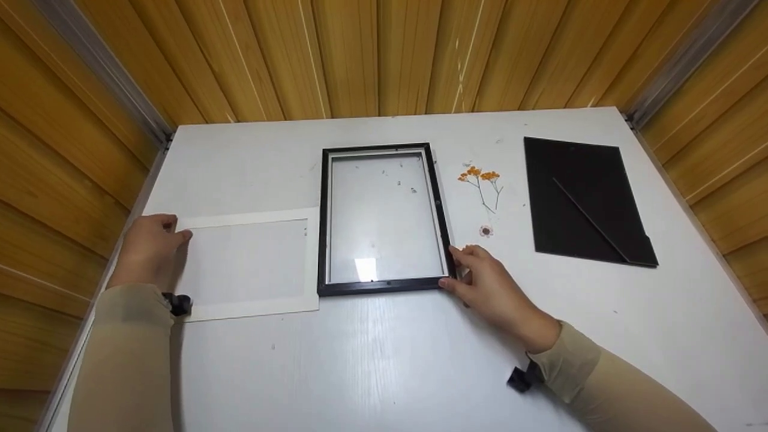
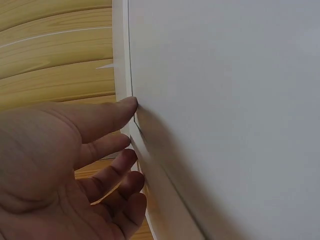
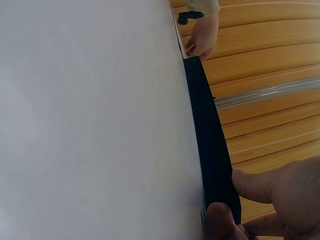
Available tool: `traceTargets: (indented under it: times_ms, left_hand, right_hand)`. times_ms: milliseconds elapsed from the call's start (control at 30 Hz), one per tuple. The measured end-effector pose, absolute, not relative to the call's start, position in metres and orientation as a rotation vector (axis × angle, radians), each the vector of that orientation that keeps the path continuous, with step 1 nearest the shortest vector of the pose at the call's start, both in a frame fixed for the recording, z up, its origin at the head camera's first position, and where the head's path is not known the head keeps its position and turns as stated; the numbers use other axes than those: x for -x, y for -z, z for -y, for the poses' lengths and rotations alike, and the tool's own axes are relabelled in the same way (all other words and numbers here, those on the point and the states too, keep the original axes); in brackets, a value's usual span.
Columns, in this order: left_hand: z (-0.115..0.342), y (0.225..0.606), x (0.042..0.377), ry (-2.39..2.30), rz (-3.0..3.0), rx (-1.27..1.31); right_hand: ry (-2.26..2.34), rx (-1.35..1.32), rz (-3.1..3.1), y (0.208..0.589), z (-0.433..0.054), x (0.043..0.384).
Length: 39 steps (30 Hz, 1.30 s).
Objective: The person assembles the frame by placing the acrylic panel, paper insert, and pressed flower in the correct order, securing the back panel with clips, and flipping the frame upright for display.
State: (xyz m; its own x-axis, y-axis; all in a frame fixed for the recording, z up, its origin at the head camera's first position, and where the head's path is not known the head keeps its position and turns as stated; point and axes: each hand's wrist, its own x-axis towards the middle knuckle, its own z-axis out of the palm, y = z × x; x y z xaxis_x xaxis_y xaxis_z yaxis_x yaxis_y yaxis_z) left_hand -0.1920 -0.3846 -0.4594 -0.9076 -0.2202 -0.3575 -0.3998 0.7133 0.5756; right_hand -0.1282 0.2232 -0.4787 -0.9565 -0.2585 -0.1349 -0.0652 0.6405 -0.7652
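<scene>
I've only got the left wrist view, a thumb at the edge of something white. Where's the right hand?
Observer: In the head view, the right hand grips the black frame at its lower right corner.
Operator: How far across does the white piece go?
Observer: The white mat reaches right up to the frame's left side; I can't tell whether they touch.
Operator: Anything on the frame's other side?
Observer: Yes, orange flowers on thin stems lie to its right.

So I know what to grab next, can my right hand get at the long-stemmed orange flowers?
Probably yes, once the right hand releases the black frame: the orange flowers lie uncovered close by, with nothing tall between.
</scene>
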Motion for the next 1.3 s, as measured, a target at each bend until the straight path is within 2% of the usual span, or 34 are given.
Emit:
traceTargets:
  times_ms: [567, 733, 1300]
  left_hand:
    - [0.389, 0.458, 0.184, -1.200, -2.657, 0.690]
    - [0.394, 0.454, 0.183, -1.370, -2.539, 0.823]
    - [0.386, 0.447, 0.197, -1.584, -2.394, 1.138]
  right_hand:
    - [1.188, 0.260, -2.638, 0.477, -0.223, 0.127]
    - [1.183, 0.259, -2.644, 0.478, -0.222, 0.128]
    - [1.206, 0.248, -2.619, 0.476, -0.223, 0.128]
